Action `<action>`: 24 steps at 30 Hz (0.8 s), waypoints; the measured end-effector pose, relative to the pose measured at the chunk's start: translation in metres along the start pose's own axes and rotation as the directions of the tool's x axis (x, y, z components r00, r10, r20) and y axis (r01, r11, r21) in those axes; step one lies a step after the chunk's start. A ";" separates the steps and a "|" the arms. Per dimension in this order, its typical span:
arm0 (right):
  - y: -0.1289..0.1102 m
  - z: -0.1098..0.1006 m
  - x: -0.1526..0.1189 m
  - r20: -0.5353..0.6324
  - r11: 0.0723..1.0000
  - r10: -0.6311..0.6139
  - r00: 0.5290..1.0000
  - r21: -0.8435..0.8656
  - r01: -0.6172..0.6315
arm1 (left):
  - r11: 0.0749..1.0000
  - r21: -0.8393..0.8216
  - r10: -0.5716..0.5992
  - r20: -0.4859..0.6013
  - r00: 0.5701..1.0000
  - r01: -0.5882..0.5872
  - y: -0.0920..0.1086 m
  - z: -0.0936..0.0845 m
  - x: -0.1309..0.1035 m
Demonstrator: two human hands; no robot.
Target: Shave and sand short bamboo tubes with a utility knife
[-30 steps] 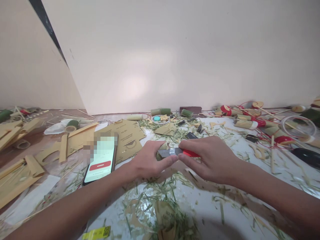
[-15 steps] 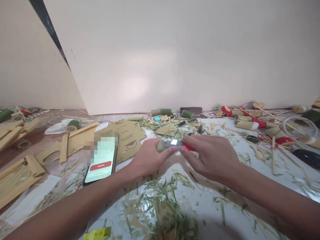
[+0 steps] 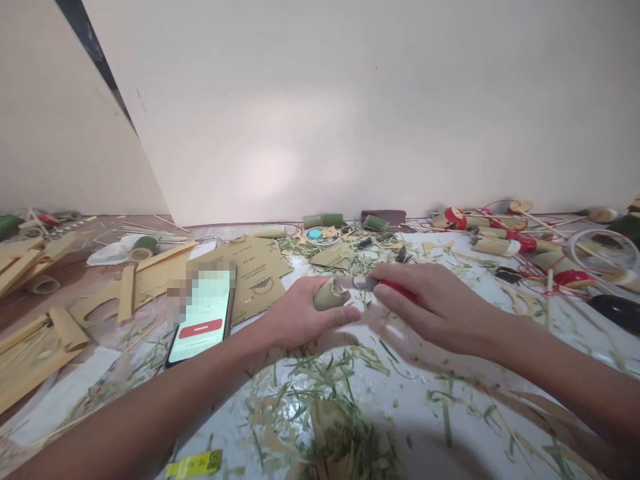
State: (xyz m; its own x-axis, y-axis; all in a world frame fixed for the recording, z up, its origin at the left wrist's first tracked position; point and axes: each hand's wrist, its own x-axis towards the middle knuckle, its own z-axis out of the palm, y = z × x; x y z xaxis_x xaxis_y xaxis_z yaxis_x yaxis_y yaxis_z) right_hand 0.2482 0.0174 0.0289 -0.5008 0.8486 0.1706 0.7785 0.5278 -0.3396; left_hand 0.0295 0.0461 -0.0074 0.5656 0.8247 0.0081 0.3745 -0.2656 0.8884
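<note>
My left hand (image 3: 300,317) is closed around a short bamboo tube (image 3: 327,298), pale green, its hollow end turned to the right. The thumb lies along the near side of the tube. In my right hand (image 3: 425,300) is a knife (image 3: 364,283) with a red handle, fingers wrapped round the grip. Its grey blade points left toward the tube's open end; whether it touches the rim I cannot tell. Green and pale shavings (image 3: 330,367) lie below both hands on the white sheet (image 3: 400,393).
A phone (image 3: 203,320) with a lit screen leans left of my hands, beside brown sandpaper sheets (image 3: 255,267). Bamboo pieces with red bands (image 3: 520,247), red string and a roll of clear tape (image 3: 603,252) lie at the right. A pale board (image 3: 320,133) stands behind.
The knife and my right hand have shifted right, off the bamboo tube's side. My left hand has turned the tube so that its hollow end shows, and its thumb has dropped lower.
</note>
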 end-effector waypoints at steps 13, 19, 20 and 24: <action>-0.012 -0.002 -0.005 0.104 0.984 -0.091 0.990 -0.146 0.106 | 0.995 0.019 0.095 0.128 0.987 -0.098 0.005 -0.001 -0.003; -0.017 0.000 -0.004 0.064 0.987 -0.028 0.998 -0.157 0.038 | 0.984 0.151 0.089 0.055 0.994 -0.097 0.007 0.001 -0.005; -0.018 0.000 -0.004 0.052 0.987 -0.016 0.999 -0.159 0.024 | 0.982 0.164 0.083 0.039 0.996 -0.089 0.008 0.002 -0.005; -0.018 0.003 -0.002 -0.007 0.985 0.013 1.000 -0.172 -0.014 | 0.976 0.213 0.064 -0.053 0.997 -0.051 0.009 0.003 -0.006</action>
State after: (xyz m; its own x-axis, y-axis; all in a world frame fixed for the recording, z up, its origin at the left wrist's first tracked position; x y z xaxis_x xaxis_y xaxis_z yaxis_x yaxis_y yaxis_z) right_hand 0.2345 0.0058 0.0317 -0.4880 0.8556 0.1729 0.8390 0.5144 -0.1775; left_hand 0.0320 0.0373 -0.0013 0.5484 0.8314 0.0896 0.4927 -0.4078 0.7687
